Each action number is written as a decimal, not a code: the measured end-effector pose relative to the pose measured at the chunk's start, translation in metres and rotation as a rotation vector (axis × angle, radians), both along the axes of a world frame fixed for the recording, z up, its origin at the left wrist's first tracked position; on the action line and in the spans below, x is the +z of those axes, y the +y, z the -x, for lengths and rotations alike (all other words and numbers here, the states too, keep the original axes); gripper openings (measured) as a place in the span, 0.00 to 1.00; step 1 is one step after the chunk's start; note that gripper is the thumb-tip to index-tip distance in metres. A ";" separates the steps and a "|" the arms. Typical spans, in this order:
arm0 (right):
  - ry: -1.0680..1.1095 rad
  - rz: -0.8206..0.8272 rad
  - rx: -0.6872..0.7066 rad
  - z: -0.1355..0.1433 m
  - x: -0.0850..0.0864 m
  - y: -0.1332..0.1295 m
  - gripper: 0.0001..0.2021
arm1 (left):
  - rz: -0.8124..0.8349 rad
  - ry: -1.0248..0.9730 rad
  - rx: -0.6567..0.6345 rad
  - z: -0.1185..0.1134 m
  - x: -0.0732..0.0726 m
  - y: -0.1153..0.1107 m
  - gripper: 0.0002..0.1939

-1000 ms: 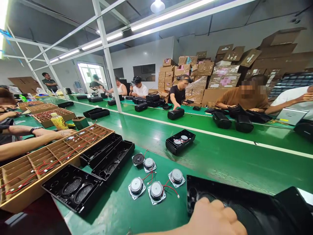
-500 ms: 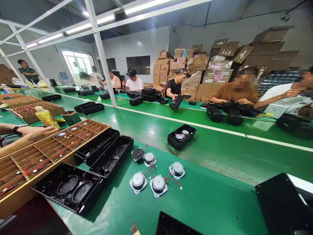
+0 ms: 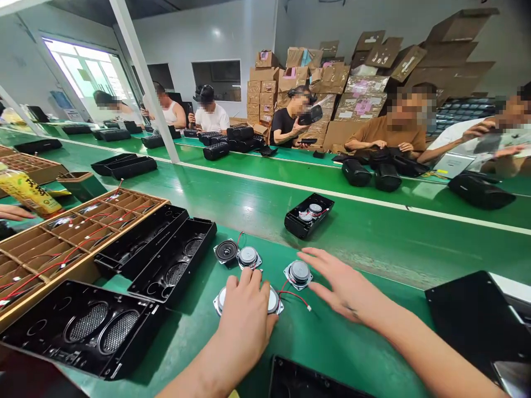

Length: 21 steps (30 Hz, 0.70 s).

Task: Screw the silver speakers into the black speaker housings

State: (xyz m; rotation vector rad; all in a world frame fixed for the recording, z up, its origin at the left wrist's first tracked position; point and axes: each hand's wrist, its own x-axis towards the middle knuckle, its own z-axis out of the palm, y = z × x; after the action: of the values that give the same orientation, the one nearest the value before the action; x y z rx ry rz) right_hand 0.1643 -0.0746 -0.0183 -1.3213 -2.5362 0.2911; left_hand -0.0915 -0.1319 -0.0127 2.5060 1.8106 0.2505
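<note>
Both my hands lie open: left hand [image 3: 244,315] covers two speaker drivers [image 3: 271,301], right hand [image 3: 344,287] beside another driver [image 3: 298,272] on the belt [image 3: 373,243]. Cardboard tray [image 3: 53,243] holds red-wired parts. Half a second ago neither hand showed.

A long green belt-like surface [image 3: 373,249], crossed by a white stripe, is seen running across the room. On its near side a black plastic speaker housing with two oval mesh grilles [image 3: 78,331] is laid, with two more long black housings [image 3: 160,251] beside it and a brown cardboard divider tray strung with red wires [image 3: 62,237]. Small round silver speaker drivers [image 3: 298,273] are spread in the middle. Farther off, a black open box holding two drivers [image 3: 309,214] is set alone.
</note>
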 end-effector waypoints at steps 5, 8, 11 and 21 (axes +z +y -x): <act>-0.176 0.167 0.064 0.029 -0.025 0.044 0.22 | 0.042 -0.023 -0.016 -0.004 -0.014 0.006 0.10; -0.151 0.186 0.010 0.015 -0.015 0.049 0.19 | 0.039 -0.095 -0.032 0.002 -0.007 0.009 0.13; -0.058 0.142 -0.156 -0.013 0.012 0.041 0.20 | 0.030 -0.210 -0.067 0.012 0.010 0.008 0.18; 0.095 -0.156 -0.306 -0.105 0.057 -0.152 0.24 | 0.095 -0.502 -0.560 0.027 0.051 -0.051 0.23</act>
State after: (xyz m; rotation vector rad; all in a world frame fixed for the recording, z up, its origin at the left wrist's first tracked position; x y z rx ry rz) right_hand 0.2692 -0.2270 0.0391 -1.5644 -2.1894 0.0890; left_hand -0.1187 -0.1828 0.0388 2.4583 0.8847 0.6646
